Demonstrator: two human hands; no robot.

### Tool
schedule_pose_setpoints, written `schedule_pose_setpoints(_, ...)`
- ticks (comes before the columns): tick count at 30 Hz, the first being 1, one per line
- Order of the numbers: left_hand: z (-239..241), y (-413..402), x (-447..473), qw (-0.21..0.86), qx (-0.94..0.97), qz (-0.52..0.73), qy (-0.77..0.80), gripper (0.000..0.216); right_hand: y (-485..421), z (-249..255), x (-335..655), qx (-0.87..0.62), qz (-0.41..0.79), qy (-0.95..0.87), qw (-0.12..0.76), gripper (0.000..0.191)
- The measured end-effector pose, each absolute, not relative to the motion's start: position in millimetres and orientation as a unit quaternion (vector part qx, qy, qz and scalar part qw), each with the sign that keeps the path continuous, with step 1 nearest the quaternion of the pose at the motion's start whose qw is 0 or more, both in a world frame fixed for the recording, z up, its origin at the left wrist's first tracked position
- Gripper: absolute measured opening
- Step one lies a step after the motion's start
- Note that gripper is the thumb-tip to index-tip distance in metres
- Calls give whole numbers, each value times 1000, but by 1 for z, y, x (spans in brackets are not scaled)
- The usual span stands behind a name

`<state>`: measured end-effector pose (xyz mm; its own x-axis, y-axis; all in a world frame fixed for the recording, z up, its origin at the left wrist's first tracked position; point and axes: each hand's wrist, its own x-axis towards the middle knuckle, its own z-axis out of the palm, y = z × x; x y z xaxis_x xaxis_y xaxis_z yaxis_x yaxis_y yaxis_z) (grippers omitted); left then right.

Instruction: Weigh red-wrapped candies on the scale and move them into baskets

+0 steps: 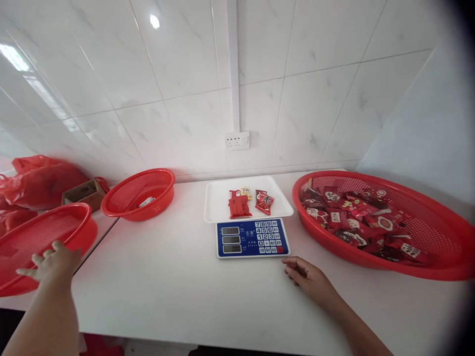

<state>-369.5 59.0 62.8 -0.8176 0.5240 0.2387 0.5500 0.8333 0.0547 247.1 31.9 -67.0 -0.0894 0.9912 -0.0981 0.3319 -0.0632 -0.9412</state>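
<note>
My left hand (52, 262) is spread with fingers apart over the near left red basket (83, 228), holding nothing that I can see. My right hand (302, 274) rests loosely bent on the table beside the front right corner of a blue digital scale (237, 253), with nothing visible in it. On the scale's white tray (215, 198) lie several small snack packets: red packets (239, 206) on the left, a yellowish packet (245, 193) behind them, and dark red packets (264, 203) on the right.
A large red basket (371, 262) full of red snack packets stands at the right. A smaller red basket (166, 195) with a whitish packet sits at back left. Red plastic bags (48, 183) and a cardboard box (85, 195) lie beyond. A wall socket (237, 141) is behind the scale.
</note>
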Motion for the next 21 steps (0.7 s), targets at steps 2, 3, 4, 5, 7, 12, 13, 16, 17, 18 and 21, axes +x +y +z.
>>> schedule_pose_setpoints(2,63,54,-379,75,-293,-20,-953,65,33,-68,247,-570,454,-580,364,31)
schedule_pose_setpoints(3,64,54,-378,57,-312,0,-949,65,33,-69,247,-570,454,-579,365,31)
schedule_pose_setpoints(4,65,55,-373,41,-340,15,-939,66,33,-69,247,-570,455,-578,367,31)
schedule_pose_setpoints(5,66,58,-365,31,-378,26,-925,67,34,-69,247,-569,457,-576,369,32)
schedule_pose_setpoints(7,70,66,-342,17,-462,42,-886,70,34,-70,247,-565,460,-573,374,32)
schedule_pose_setpoints(12,87,90,-265,-55,-592,61,-802,75,33,-72,249,-563,461,-578,370,32)
schedule_pose_setpoints(13,91,95,-251,-73,-613,58,-785,73,33,-71,249,-563,461,-579,367,32)
schedule_pose_setpoints(16,96,112,-219,-93,-655,52,-748,66,32,-70,250,-562,465,-579,363,30)
schedule_pose_setpoints(17,96,118,-212,-85,-659,49,-745,66,32,-70,250,-561,467,-578,365,30)
schedule_pose_setpoints(18,96,124,-207,-70,-658,46,-748,66,32,-71,250,-560,469,-576,368,30)
schedule_pose_setpoints(21,92,144,-205,6,-635,25,-772,67,32,-73,250,-553,477,-571,374,29)
